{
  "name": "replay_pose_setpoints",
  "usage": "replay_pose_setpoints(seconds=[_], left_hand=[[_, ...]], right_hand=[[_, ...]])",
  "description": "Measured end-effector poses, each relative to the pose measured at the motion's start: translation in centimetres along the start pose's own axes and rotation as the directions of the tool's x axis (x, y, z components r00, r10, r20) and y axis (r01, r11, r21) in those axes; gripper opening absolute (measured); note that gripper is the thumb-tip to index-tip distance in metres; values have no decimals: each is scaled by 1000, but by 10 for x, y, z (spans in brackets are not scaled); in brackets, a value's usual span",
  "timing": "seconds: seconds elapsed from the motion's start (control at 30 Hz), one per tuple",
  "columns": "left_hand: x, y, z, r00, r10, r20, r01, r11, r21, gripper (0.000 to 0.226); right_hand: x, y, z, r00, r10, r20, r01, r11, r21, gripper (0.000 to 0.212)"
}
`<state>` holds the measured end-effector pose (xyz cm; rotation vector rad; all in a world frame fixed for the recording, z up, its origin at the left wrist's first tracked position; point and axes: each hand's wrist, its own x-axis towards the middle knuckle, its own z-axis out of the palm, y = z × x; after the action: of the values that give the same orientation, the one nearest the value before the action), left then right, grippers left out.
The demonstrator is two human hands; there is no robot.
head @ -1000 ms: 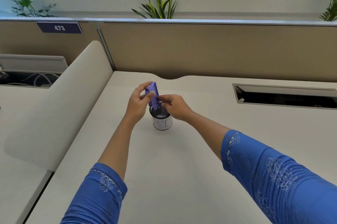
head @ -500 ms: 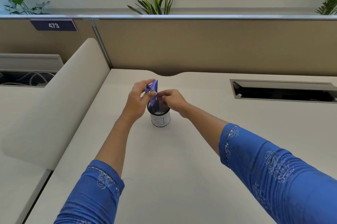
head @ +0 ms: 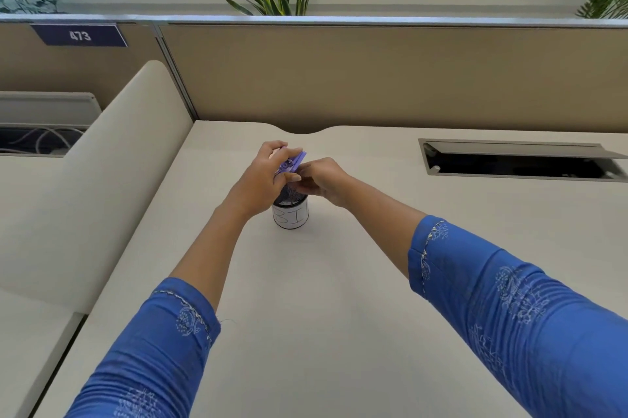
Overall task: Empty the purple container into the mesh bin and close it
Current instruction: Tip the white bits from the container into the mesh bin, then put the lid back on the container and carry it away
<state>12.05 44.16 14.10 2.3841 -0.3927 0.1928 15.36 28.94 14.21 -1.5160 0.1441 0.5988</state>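
A small purple container (head: 295,161) is held tilted right above the black mesh bin (head: 291,212), which stands mid-desk and carries a white paper label. My left hand (head: 264,179) grips the container from the left, fingers wrapped over its top. From the right, my right hand (head: 321,181) pinches its lower edge just over the bin's rim. Most of the container is hidden by my fingers. I cannot tell whether its lid is open. Pale bits show inside the bin.
The bin stands on a beige desk (head: 306,298). A rounded side divider (head: 112,179) rises on the left, and a tan partition wall (head: 373,77) runs along the back. An open cable tray slot (head: 516,162) is cut into the desk at the back right.
The container has tipped from nearly upright to lying more level over the bin. My left hand has closed further over its top, and both hands sit lower and closer together.
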Motion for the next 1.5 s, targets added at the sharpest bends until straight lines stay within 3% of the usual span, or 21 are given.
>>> replay_pose_setpoints(seconds=[0.17, 0.27, 0.37, 0.6, 0.67, 0.73, 0.87, 1.07, 1.23, 1.33, 1.43, 1.5], left_hand=[[-7, 9, 3, 994, 50, 100, -61, 992, 110, 44], [-11, 13, 1, 994, 108, 25, -110, 981, 158, 45], [-13, 19, 3, 992, 105, 69, -118, 965, 236, 47], [-15, 16, 7, 993, 114, 21, -116, 962, 248, 48], [-15, 13, 7, 995, 97, -31, -93, 988, 123, 45], [-13, 8, 3, 986, 14, -168, -29, 996, -84, 40], [-15, -6, -11, 932, -244, -267, 78, 857, -510, 32], [-21, -18, -20, 927, -257, -275, 40, 794, -606, 32], [-20, -17, -16, 935, -223, -277, 75, 884, -461, 34], [-17, -9, -8, 965, -14, -263, -40, 979, -199, 42], [-16, 2, 1, 975, 220, -45, -215, 973, 87, 53], [-16, 9, 5, 949, 285, 133, -311, 914, 261, 60]], right_hand=[[-6, -5, -1, 993, 117, 0, -112, 954, 278, 35], [-10, -7, -3, 987, 160, -9, -148, 935, 321, 34], [-13, -9, -2, 985, 170, -13, -153, 914, 377, 36], [-15, -13, -3, 978, 207, 32, -203, 903, 379, 47], [-15, -14, -2, 977, 210, 40, -209, 901, 379, 53], [-14, -15, -2, 979, 202, 32, -199, 903, 382, 53], [-14, -16, -3, 981, 192, 37, -192, 905, 380, 48], [-15, -16, -2, 984, 174, 43, -178, 922, 344, 39], [-15, -17, 4, 984, 168, 63, -180, 924, 336, 38], [-15, -18, 7, 980, 187, 66, -198, 905, 377, 45], [-16, -17, 5, 970, 230, 83, -241, 849, 471, 56], [-15, -14, 0, 959, 259, 119, -282, 806, 520, 64]])
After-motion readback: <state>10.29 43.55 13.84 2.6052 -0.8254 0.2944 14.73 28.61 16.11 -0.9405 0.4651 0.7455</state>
